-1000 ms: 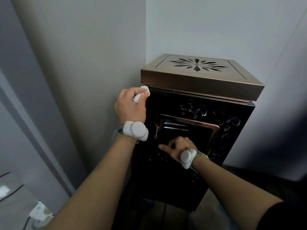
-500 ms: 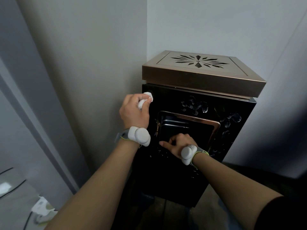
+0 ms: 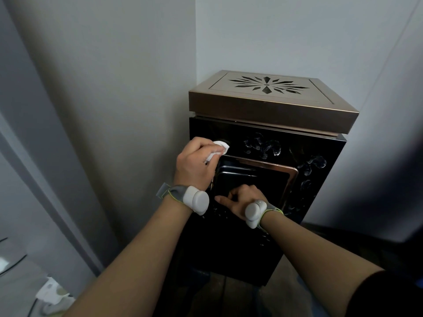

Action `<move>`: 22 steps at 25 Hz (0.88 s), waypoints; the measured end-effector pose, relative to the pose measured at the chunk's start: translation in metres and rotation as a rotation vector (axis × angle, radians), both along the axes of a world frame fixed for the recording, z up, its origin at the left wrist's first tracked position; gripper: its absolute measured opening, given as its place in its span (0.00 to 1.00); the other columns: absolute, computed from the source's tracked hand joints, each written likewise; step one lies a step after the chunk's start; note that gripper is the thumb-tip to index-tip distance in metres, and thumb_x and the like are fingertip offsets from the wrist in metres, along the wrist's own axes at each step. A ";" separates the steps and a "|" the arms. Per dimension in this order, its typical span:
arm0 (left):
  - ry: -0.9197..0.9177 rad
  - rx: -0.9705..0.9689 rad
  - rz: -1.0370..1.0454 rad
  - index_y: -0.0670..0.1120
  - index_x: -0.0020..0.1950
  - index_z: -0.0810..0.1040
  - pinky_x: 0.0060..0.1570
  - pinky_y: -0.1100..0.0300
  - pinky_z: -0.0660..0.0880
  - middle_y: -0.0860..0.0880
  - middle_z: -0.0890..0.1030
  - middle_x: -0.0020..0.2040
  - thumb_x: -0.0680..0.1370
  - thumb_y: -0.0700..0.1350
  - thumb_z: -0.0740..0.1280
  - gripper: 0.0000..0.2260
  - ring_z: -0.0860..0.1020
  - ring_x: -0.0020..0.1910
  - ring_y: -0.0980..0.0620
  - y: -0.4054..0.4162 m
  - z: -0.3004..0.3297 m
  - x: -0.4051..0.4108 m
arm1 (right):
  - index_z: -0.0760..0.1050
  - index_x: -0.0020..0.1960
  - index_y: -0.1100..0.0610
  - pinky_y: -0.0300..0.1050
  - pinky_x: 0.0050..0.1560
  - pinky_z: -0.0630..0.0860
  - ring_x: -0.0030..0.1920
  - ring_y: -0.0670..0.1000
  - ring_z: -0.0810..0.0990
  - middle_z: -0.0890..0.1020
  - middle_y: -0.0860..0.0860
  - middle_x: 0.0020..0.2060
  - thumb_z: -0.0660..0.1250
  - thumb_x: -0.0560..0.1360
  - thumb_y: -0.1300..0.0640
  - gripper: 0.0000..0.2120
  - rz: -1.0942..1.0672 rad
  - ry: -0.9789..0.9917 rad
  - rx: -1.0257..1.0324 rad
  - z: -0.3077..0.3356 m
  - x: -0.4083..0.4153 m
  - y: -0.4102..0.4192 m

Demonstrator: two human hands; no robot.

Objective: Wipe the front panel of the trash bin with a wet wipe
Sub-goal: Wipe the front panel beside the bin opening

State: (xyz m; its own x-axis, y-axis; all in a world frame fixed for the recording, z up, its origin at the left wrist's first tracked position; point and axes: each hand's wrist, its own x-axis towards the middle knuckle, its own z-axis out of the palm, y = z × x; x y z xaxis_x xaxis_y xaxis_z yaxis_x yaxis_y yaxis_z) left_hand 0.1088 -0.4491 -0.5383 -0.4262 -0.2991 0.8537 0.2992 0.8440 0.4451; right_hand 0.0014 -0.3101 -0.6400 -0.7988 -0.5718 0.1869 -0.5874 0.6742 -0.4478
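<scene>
The trash bin stands in a wall corner, with a bronze cut-out lid (image 3: 270, 104) and a glossy black front panel (image 3: 320, 152) bearing pale flower marks. A bronze-framed flap opening (image 3: 263, 177) sits in the panel's middle. My left hand (image 3: 194, 165) is closed on a crumpled white wet wipe (image 3: 217, 151) and presses it on the panel's upper left, beside the flap frame's top corner. My right hand (image 3: 240, 202) rests on the flap's lower edge, fingers curled, index finger pointing left. Both wrists wear white sensor bands.
Grey walls meet right behind the bin and close in on its left and right sides. A glass surface (image 3: 13, 266) with a white object (image 3: 51, 294) lies at the lower left. Dark floor (image 3: 229, 296) shows below the bin.
My left hand slid the wipe down and to the right, from the panel's top-left corner under the lid to beside the flap frame. My right hand stayed on the flap.
</scene>
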 end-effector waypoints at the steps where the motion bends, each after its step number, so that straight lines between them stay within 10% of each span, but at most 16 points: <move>1: -0.004 -0.011 -0.006 0.44 0.44 0.87 0.45 0.69 0.74 0.49 0.82 0.44 0.72 0.36 0.75 0.05 0.80 0.43 0.53 0.001 0.001 0.000 | 0.78 0.35 0.36 0.35 0.27 0.65 0.29 0.39 0.75 0.78 0.38 0.24 0.56 0.60 0.16 0.27 -0.003 -0.001 0.005 0.001 0.000 0.001; 8: -0.043 -0.019 -0.034 0.43 0.44 0.87 0.42 0.58 0.78 0.47 0.82 0.44 0.72 0.36 0.75 0.04 0.81 0.42 0.49 0.009 0.006 -0.001 | 0.77 0.35 0.36 0.37 0.29 0.67 0.31 0.42 0.77 0.78 0.41 0.25 0.57 0.62 0.19 0.23 0.033 -0.009 0.014 0.006 0.002 0.002; 22: 0.013 0.041 -0.038 0.45 0.43 0.87 0.42 0.74 0.72 0.50 0.81 0.43 0.72 0.37 0.76 0.04 0.78 0.42 0.57 0.020 0.011 -0.009 | 0.78 0.36 0.35 0.36 0.26 0.65 0.28 0.40 0.76 0.76 0.29 0.27 0.52 0.59 0.14 0.29 -0.022 0.053 -0.034 -0.004 0.000 -0.002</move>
